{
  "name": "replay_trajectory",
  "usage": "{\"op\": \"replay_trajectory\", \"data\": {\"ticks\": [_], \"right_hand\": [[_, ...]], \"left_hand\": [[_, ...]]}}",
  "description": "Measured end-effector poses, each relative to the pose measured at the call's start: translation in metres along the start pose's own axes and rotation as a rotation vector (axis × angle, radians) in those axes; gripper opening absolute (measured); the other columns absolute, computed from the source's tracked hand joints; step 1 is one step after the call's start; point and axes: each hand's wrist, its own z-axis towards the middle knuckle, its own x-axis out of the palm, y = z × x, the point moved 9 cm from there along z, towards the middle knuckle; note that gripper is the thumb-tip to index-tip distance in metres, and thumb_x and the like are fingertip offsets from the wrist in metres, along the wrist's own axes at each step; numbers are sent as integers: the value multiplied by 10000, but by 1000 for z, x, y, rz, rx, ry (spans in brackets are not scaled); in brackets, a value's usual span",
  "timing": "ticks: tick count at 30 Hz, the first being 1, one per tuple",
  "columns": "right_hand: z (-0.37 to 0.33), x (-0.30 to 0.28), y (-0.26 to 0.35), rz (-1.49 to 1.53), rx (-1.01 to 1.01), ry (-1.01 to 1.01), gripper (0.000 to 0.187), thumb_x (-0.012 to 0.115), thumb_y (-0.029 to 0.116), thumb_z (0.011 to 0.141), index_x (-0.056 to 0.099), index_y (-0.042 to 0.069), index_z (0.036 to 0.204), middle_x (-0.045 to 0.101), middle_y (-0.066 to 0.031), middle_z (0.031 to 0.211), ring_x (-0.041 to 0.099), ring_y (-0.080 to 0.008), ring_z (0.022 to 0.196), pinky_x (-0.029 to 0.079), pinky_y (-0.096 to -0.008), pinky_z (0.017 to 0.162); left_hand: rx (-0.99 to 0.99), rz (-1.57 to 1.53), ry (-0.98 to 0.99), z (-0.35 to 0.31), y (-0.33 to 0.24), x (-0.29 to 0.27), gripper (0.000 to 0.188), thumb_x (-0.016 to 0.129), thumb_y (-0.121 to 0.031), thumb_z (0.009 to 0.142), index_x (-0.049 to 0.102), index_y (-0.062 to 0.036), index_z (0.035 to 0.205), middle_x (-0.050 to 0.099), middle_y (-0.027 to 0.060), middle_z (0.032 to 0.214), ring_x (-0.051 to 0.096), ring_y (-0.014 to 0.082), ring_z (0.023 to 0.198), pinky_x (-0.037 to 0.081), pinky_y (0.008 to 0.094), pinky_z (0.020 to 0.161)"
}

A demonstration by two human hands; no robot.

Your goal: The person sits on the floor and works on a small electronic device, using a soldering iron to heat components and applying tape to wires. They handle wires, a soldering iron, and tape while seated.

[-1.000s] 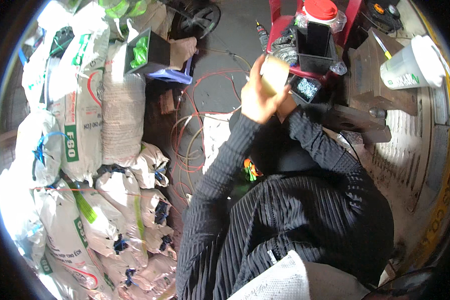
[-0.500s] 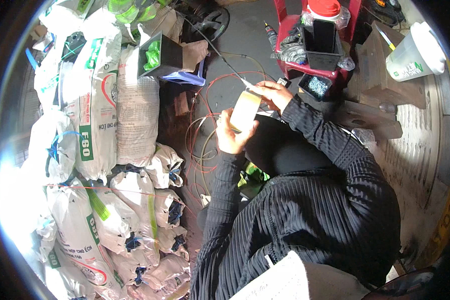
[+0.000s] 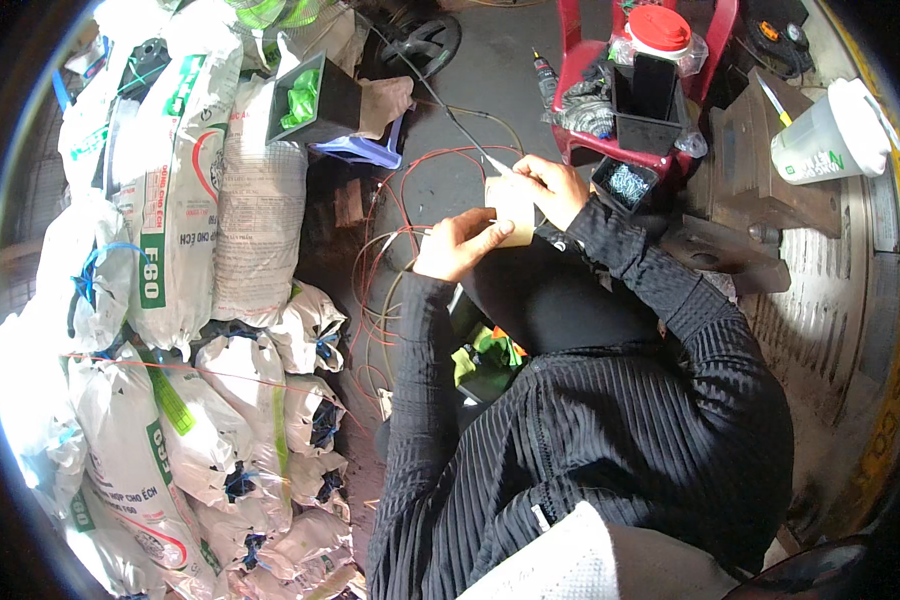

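Note:
A pale yellow, flat rectangular piece (image 3: 513,208) is in front of me, over my dark-clad lap. My left hand (image 3: 458,246) grips its lower left edge, thumb on the near face and fingers behind. At its upper right, my right hand (image 3: 554,190) is closed, fingers bent together. A dark cable (image 3: 448,112) with a whitish end runs down from the upper left to these right fingertips, which seem to pinch it against the piece. The exact contact is hidden by the fingers.
White printed sacks (image 3: 175,200) are stacked at left. A black bin (image 3: 316,100) holds green pieces. On a red chair (image 3: 580,100) are black trays and a red-lidded tub (image 3: 658,32); a small tray of screws (image 3: 625,184) is below. Red wires (image 3: 400,200) loop across the floor.
My left hand has moved up and turned more sideways across the piece. The piece has shifted slightly right and tilted, showing less of its face. My right hand stays near its top.

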Motion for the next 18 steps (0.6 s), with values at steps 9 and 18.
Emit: {"op": "replay_trajectory", "data": {"ticks": [9, 18], "right_hand": [[0, 1, 15, -125, -86, -53, 256, 607, 255, 868, 610, 19, 967, 649, -156, 816, 653, -277, 754, 487, -343, 660], [-12, -1, -5, -104, 16, -142, 235, 611, 223, 881, 615, 26, 1008, 671, -116, 870, 671, -202, 751, 511, -308, 599]], "left_hand": [[61, 1208, 269, 139, -60, 5, 516, 491, -565, 805, 672, -136, 1028, 689, 70, 940, 611, 191, 990, 279, 461, 942], [-209, 875, 659, 186, 13, 59, 521, 622, -480, 728, 659, -43, 1009, 664, 167, 917, 633, 293, 926, 496, 369, 784]]}}
